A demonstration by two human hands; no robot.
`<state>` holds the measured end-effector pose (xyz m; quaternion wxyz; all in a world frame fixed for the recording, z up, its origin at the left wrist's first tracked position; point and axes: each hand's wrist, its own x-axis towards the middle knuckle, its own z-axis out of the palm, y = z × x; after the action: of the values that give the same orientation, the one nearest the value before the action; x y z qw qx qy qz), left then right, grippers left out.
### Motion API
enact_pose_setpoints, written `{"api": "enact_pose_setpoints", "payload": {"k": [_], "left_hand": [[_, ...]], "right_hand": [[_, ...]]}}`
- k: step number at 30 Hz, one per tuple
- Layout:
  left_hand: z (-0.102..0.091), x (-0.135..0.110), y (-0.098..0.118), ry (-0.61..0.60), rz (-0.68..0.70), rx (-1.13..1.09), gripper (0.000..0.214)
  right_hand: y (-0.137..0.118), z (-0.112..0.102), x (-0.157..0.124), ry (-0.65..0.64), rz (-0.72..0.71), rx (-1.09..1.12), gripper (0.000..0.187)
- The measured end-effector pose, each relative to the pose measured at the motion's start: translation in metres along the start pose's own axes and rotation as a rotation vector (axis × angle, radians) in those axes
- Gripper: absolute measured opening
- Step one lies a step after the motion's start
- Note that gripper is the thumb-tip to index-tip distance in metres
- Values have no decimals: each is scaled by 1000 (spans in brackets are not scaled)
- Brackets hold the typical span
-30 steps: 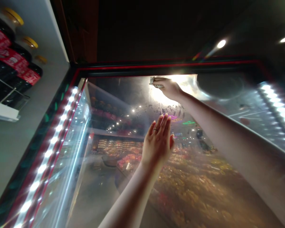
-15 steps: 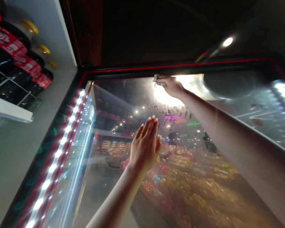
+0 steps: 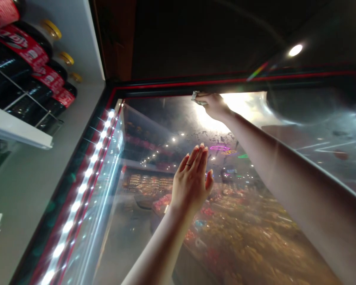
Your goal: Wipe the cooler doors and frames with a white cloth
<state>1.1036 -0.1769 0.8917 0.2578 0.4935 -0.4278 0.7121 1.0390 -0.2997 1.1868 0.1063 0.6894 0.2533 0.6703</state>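
Observation:
I look up at a glass fridge door (image 3: 154, 118) with a black and red frame. My right hand (image 3: 213, 106) reaches to the glass's top edge and is closed on a small pale cloth (image 3: 196, 97) pressed against the pane. My left hand (image 3: 192, 182) lies flat on the glass lower down, fingers straight and together, a ring on one finger. It holds nothing. Smears and droplets mark the glass between the two hands.
Dark cola bottles (image 3: 32, 75) with red labels and gold caps lie on a white wire shelf (image 3: 20, 134) at the upper left. An LED strip (image 3: 86, 178) runs down the door's left side. The glass reflects a shop interior and ceiling lights (image 3: 295, 50).
My view has shifted, so the bottles and frame sit further right. The right hand stays at the top edge with the cloth; the left hand stays flat on the glass.

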Motion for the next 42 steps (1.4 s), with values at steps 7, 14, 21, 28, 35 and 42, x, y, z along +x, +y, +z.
{"api": "enact_pose_setpoints", "payload": {"k": [7,14,21,28,35,42], "left_hand": [[4,0,1,38,-10,-14,65],[7,0,3,15,-43,-52,77],[14,-2,1,-4,-49,-30,72],[22,-6,3,-87,-90,0,78],[28,-8,-1,-153,-99,61,78],[36,-12,-2,-133,-107,45,75]], "right_hand": [[-5,-6,-20,-88,-50,17,51],[-24,20,12,-49,72,-139,62],[-35,39,-1,-90,-57,-19,60],[-21,60,12,29,69,33,56],[-44,97,27,-35,-3,110,54],[-15,83,11,37,-7,123,50]]}}
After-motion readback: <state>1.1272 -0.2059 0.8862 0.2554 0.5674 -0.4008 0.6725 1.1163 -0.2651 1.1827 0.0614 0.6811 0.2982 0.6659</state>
